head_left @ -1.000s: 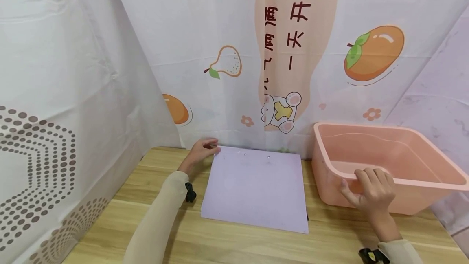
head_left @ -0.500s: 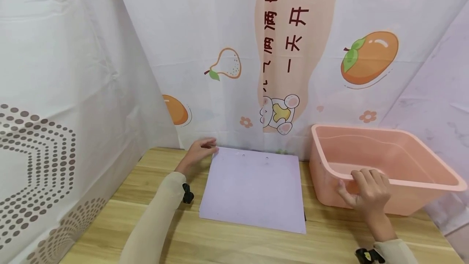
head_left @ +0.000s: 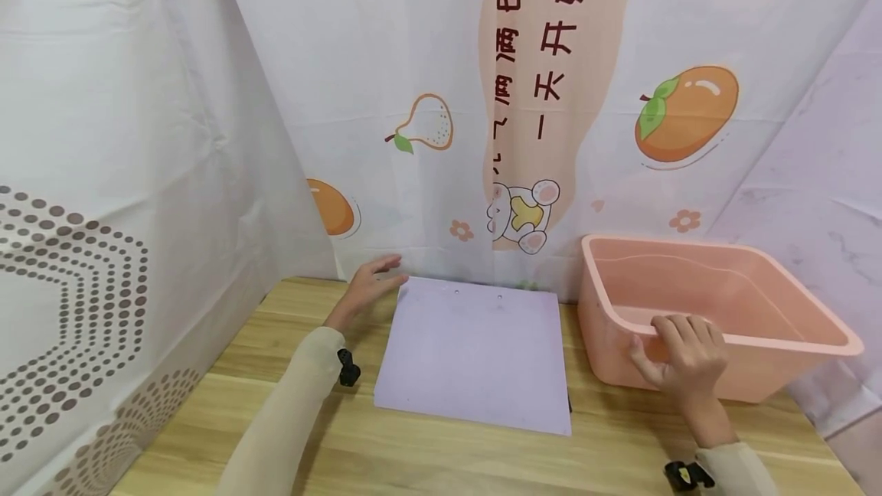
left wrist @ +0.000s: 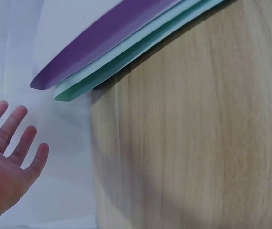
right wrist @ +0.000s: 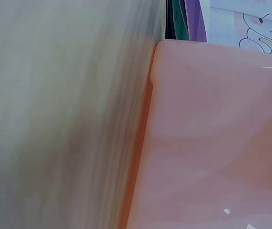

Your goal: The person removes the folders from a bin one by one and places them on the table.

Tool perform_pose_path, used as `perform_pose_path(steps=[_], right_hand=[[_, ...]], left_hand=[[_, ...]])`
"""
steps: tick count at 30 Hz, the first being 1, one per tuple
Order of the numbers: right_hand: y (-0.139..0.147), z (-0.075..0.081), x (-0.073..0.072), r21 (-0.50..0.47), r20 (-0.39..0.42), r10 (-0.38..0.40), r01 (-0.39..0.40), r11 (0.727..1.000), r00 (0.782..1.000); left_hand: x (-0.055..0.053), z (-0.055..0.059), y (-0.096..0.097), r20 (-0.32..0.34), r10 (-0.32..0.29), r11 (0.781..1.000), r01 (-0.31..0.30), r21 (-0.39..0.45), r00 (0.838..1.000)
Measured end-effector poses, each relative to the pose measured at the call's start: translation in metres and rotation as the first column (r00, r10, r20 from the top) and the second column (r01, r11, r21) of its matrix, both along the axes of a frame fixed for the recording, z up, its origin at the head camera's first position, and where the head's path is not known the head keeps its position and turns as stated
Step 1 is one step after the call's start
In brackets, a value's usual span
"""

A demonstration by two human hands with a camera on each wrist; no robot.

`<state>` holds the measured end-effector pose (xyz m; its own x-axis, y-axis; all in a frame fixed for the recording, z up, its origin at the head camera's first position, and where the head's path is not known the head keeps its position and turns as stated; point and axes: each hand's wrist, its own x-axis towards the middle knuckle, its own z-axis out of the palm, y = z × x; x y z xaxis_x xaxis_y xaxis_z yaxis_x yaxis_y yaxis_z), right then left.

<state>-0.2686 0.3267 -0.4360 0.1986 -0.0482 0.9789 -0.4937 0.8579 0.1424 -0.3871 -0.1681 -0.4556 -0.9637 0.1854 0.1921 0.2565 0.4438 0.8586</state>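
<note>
In the head view my left hand (head_left: 367,287) is beside the far left corner of a light purple file folder (head_left: 475,358), its fingers straight and spread. The left wrist view shows that hand (left wrist: 9,157) apart from the purple folder (left wrist: 102,36), which lies over a green folder (left wrist: 126,56). My right hand (head_left: 689,358) grips the near rim of a pink plastic tub (head_left: 613,354), fingers over the rim and thumb outside. Only the tub's wall (right wrist: 212,133) shows in the right wrist view; the hand is out of that frame.
The folders and tub are on a wooden table (head_left: 441,461). A printed cloth (head_left: 386,44) hangs behind it, and a dotted white cloth (head_left: 138,136) hangs at the left. The tub stands close to the folders' right side.
The left hand's fingers have spread, and it has drawn slightly left of the folder corner. The right hand keeps its grip on the tub rim. The head view has shifted a little.
</note>
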Motion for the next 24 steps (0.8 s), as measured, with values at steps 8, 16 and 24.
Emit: perform_pose_path(steps=[8,16,24], right_hand=[[0.008,-0.003,0.000,0.002,0.009,-0.024,0.024,1.000,1.000],[0.015,-0.002,0.001,-0.026,0.030,-0.055,0.055,0.998,0.998],[0.005,0.000,0.002,-0.111,0.023,-0.060,0.062,0.992,0.998]], left_hand=[[0.002,0.002,0.006,-0.025,0.011,1.000,-0.011,0.014,1.000],[-0.004,0.011,0.018,-0.056,0.017,0.998,-0.014,0.061,0.998],[0.002,0.018,0.023,-0.162,0.057,0.998,-0.053,0.029,0.985]])
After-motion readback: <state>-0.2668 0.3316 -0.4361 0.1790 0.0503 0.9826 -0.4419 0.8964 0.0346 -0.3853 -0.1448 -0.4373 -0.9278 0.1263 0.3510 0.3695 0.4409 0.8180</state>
